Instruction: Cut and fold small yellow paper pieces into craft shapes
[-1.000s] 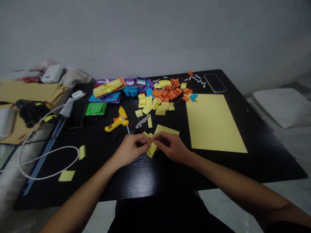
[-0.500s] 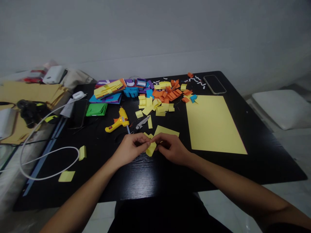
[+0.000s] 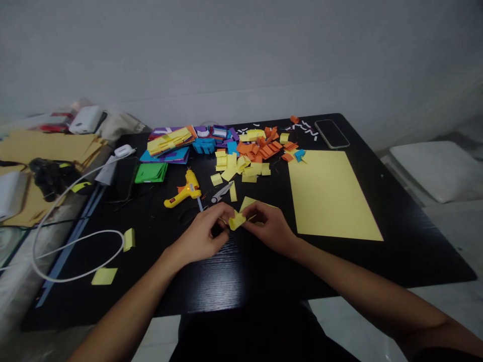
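- Your left hand (image 3: pixel 202 232) pinches a small, folded yellow paper piece (image 3: pixel 237 220) above the black wood-grain counter (image 3: pixel 264 279).
- Your right hand (image 3: pixel 273 229) grips that piece's opposite side.
- Beyond your left hand lies a yellow plastic glue gun (image 3: pixel 192 184).

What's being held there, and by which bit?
A small yellow paper: the left grip pinches its left side; the right grip seems to pinch its right side.

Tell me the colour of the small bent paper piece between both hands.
The small bent paper piece is yellow, seen in the head view.
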The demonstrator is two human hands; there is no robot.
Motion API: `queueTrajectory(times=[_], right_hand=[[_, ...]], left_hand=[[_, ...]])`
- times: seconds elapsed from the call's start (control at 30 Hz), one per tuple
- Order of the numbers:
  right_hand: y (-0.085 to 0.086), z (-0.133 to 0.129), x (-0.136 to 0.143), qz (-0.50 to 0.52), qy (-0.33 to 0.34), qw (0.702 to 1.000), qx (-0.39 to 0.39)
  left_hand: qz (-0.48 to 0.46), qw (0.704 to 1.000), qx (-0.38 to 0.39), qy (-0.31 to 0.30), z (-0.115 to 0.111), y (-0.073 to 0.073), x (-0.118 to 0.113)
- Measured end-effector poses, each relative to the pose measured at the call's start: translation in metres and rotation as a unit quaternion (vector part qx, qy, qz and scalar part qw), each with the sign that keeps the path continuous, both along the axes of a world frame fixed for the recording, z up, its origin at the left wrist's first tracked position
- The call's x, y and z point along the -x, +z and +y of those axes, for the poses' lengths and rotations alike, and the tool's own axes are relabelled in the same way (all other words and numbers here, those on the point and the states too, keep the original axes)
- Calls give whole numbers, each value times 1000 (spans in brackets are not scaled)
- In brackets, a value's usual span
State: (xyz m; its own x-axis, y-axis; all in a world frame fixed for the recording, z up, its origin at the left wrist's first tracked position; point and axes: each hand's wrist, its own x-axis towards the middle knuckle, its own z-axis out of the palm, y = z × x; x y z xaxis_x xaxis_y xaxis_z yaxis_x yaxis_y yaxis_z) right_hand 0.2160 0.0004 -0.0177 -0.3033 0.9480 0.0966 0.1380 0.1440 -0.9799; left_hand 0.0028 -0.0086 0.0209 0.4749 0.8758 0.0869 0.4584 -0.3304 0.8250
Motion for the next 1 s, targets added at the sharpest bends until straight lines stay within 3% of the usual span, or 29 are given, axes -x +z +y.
queueTrajectory(times=[0.17,0.57,0.77,1.0], right_hand=[[-2,-1,0,4,9,1000,9],[1,-2,1,35,11,999,23],[1,-3,1,31,3,1000,4],[-2,-5,1,9,-4,999,-35]], left_hand=[[15,998,-51,17,0,-2,-1],[27,996,-88,11,3,-3,1],[-21,998,-66,10,1,2,-4],[-29,999,-42,17,-2,-5,-9]])
